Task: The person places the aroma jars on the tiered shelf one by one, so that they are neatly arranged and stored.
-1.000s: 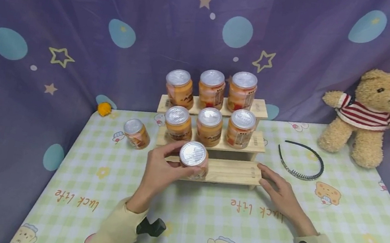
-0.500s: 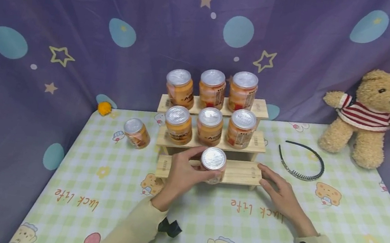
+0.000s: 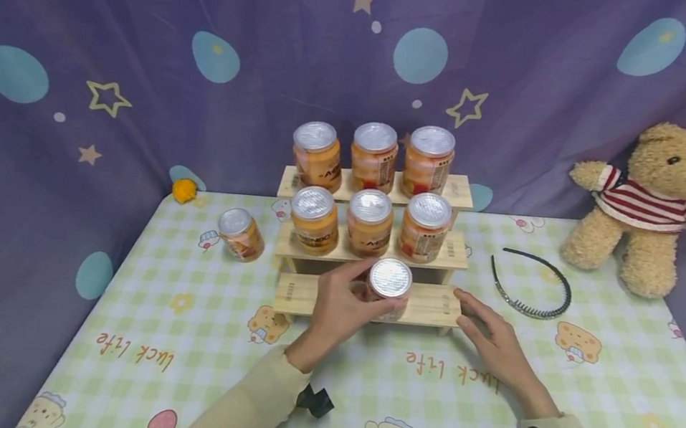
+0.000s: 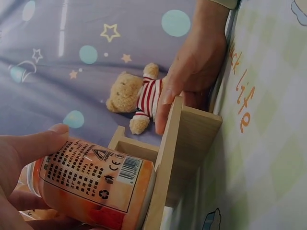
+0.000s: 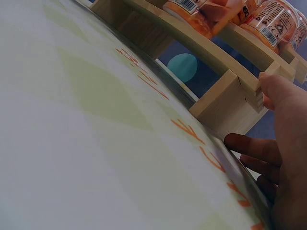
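Observation:
My left hand [image 3: 341, 300] grips an orange-labelled jar [image 3: 390, 282] with a silvery lid, thumb on the near side. The jar stands upright on the lowest step of a three-tier wooden display stand [image 3: 306, 294], right of that step's middle. In the left wrist view the jar's label [image 4: 96, 175] shows a barcode, and its base is right at the plank. My right hand [image 3: 492, 338] touches the right end of the same step with its fingertips. In the right wrist view its thumb [image 5: 273, 88] lies at the plank's corner, the lower fingers loosely bent.
Three similar jars stand on the middle step [image 3: 370, 225] and three on the top step [image 3: 373, 159]. Another jar [image 3: 240, 235] stands on the checked tablecloth at left. A black headband [image 3: 532, 311] and a teddy bear [image 3: 656, 205] are at right, an orange pom-pom [image 3: 183, 191] at back left.
My left hand has moved the jar rightward along the lowest step, from near its left part to right of the middle. The right hand stays at the step's right end.

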`<state>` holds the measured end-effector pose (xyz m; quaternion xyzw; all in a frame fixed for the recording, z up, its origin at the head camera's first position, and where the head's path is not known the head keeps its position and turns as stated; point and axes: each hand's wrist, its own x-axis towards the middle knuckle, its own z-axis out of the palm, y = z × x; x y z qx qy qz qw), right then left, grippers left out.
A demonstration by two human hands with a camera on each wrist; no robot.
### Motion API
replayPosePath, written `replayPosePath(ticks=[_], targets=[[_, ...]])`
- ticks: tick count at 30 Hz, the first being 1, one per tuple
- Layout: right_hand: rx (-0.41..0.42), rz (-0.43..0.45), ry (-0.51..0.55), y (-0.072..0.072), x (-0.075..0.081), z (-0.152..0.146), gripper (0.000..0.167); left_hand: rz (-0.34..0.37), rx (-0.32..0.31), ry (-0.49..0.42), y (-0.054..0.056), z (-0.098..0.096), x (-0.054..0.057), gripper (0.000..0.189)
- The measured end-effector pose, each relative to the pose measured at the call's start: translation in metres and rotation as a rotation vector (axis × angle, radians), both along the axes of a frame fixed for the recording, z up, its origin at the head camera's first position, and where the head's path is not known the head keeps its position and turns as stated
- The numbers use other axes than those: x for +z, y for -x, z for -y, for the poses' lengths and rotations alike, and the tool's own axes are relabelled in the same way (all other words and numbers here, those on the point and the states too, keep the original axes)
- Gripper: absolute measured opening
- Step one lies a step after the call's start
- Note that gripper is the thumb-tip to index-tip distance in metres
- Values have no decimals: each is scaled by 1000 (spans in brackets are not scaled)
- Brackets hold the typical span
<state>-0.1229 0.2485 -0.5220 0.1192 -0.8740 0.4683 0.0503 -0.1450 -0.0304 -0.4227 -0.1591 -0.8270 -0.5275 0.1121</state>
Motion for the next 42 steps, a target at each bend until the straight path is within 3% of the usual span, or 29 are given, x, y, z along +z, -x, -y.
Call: replayPosePath(ticks=[6,13,22,32,42], targets=[[5,-18,-6,1,-3,-1,48,-52,45,94,0,-2,1,63],[6,-15,-13,0,-3,-1,49,-70,48,171,-3,0,0,68],[7,-26,-12,0,-3,0,48,-21,12,87,-9,11,9,66],[5,-15,-2,0,-1,2,49,21,47,55,-23,45,22,64],[-4,-8,-16,0,-1,1,49,18,177,70,-25,95,21,61]])
